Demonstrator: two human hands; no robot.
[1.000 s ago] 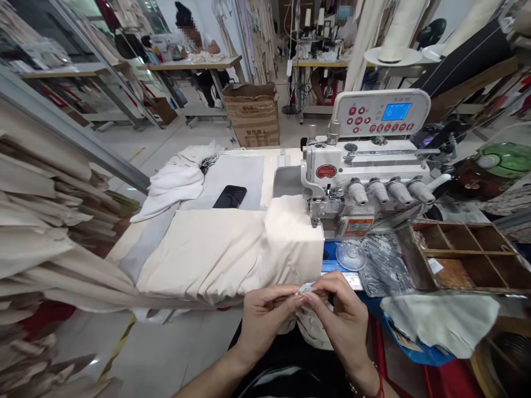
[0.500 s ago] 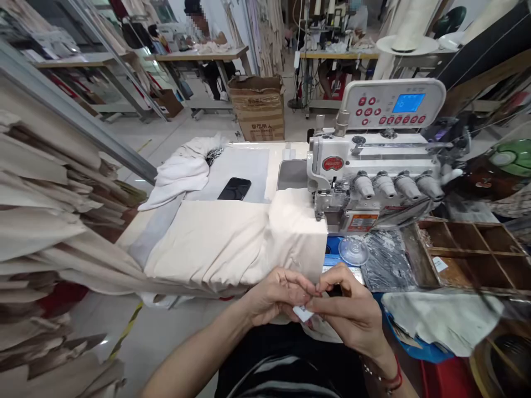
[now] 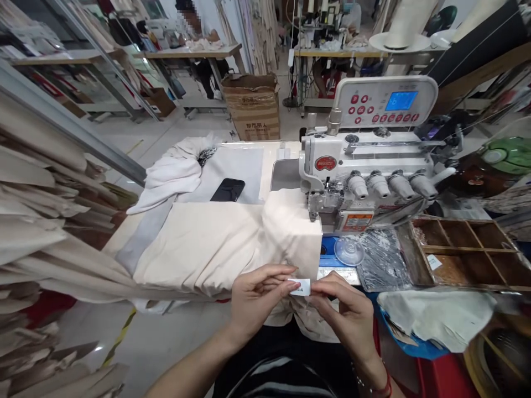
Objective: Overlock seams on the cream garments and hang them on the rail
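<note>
A small white garment label (image 3: pixel 302 287) with dark print is stretched between my two hands over my lap. My left hand (image 3: pixel 258 296) pinches its left end between thumb and fingers. At the label's right edge, the thumb and fingertips of my right hand (image 3: pixel 346 309) are closed on it. Just beyond my hands, cream fabric (image 3: pixel 207 237) covers the table and drapes over its front edge towards my lap. Part of that fabric lies by the presser foot of a white overlock sewing machine (image 3: pixel 369 157).
A black phone (image 3: pixel 227 189) and bunched white cloth (image 3: pixel 174 172) lie on the table. Right of the machine is a wooden compartment tray (image 3: pixel 460 257) with another label inside. A cardboard box (image 3: pixel 253 108) stands behind; hanging fabric (image 3: pixel 33 221) fills the left. A person (image 3: pixel 199 33) sits at a far table.
My hands have spread slightly apart and the label has come up flat between them, its printed face showing. The whole view has shifted a little, so the surroundings sit further left.
</note>
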